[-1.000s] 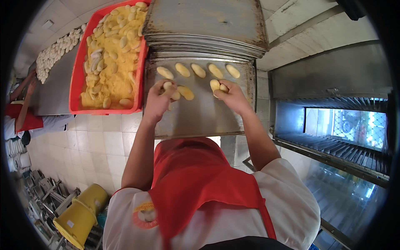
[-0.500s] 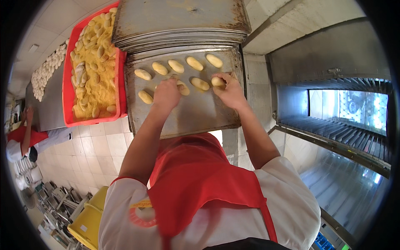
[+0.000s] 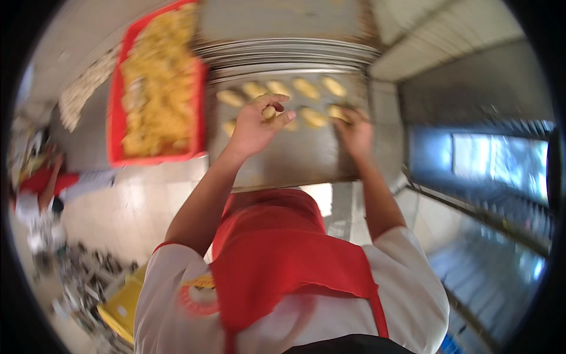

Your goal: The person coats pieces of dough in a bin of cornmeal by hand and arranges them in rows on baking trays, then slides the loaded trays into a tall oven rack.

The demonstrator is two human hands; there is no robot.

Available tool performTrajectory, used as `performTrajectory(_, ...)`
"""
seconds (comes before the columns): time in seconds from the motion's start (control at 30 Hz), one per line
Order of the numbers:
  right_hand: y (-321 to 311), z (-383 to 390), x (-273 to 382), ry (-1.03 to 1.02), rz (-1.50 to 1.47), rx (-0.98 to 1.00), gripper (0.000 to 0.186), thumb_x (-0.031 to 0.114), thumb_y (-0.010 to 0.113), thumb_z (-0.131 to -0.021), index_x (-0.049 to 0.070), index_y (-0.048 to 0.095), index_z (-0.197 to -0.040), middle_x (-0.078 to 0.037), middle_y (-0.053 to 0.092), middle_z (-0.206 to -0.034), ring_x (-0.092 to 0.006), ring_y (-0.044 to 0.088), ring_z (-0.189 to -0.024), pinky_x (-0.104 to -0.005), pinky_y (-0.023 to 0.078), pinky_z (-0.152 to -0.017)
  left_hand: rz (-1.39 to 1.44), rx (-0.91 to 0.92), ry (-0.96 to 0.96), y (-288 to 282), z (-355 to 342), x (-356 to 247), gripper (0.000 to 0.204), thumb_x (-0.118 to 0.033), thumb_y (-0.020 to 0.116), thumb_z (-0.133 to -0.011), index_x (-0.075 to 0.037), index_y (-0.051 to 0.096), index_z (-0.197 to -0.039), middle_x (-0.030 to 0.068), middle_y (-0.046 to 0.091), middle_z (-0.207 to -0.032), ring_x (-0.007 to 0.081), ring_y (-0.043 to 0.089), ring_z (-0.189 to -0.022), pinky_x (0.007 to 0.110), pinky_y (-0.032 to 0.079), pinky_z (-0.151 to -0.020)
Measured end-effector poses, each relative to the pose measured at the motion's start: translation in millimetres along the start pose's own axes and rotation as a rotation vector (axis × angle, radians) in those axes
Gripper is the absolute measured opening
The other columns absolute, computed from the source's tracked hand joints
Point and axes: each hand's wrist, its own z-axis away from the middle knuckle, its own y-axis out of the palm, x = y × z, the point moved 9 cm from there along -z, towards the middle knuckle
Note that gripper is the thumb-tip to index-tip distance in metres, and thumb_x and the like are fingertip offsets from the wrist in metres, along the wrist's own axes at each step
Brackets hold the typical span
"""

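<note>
Nearest the camera a red apron (image 3: 283, 265) hangs over a white shirt, and both bare forearms reach from it up to a metal tray (image 3: 295, 156), the landmark for everything else.

The left hand (image 3: 254, 127) hovers over the tray's middle, its fingers pinched around one pale dough piece (image 3: 269, 111). The right hand (image 3: 355, 133) presses at the tray's right side; its fingertips seem to rest on another piece (image 3: 337, 112), though blur hides whether they grip it.

The step in hand looks like laying pieces out in rows: one row (image 3: 277, 88) runs along the tray's far edge, and a second is partly filled.

The next move likely calls for setting the held piece into the second row, clear of its neighbours.

Left of the tray sits a red crate (image 3: 197, 112) of dough; beyond its far edge, stacked trays (image 3: 283, 50).
</note>
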Motion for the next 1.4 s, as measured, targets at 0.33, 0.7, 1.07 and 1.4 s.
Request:
performTrajectory(0.33,144.2,-28.1,337.5,-0.22,-0.543,0.459,0.018,0.017,0.072,-0.097,0.001,0.078,-0.104,-0.021,0.075,-0.102,-0.0374,0.073,-0.098,-0.0437,0.058,-0.089,-0.818,-0.306,-0.338,-347.8,114.7,106.2,0.043,-0.032,0.075,-0.095,-0.006,0.069,-0.129,0.0106,0.076,-0.097,0.0283,0.073,-0.082,0.04,0.057,-0.073)
performTrajectory(0.7,327.9,-47.2,336.7,0.537,-0.517,0.632,0.036,0.022,0.075,-0.089,-0.001,0.069,-0.116,-0.023,0.074,-0.1,-0.0321,0.074,-0.1,-0.0417,0.059,-0.09,-0.302,-0.193,-0.179,-415.4,103.4,147.3,0.042,-0.03,0.083,-0.079,-0.003,0.072,-0.108,0.0159,0.076,-0.099,0.0362,0.074,-0.09,0.046,0.057,-0.079)
performTrajectory(1.07,315.6,-130.7,396.8,0.376,-0.294,0.345,0.057,0.034,0.08,-0.085,0.002,0.063,-0.128,-0.022,0.066,-0.131,-0.0376,0.066,-0.119,-0.0437,0.056,-0.095,-0.013,-0.101,-0.071,-441.4,78.2,163.5,0.037,-0.031,0.088,-0.084,-0.005,0.069,-0.102,0.0069,0.07,-0.089,0.0169,0.069,-0.08,0.033,0.055,-0.069)
performTrajectory(1.4,335.9,-114.2,438.3,-0.044,0.229,0.422,0.053,0.024,0.081,-0.082,0.015,0.066,-0.132,-0.017,0.066,-0.127,-0.0367,0.067,-0.116,-0.0477,0.057,-0.095,1.144,-0.245,-0.085,-427.5,116.1,206.3,0.037,-0.019,0.069,-0.093,-0.011,0.056,-0.127,0.0046,0.063,-0.102,0.0121,0.061,-0.08,0.027,0.048,-0.055)
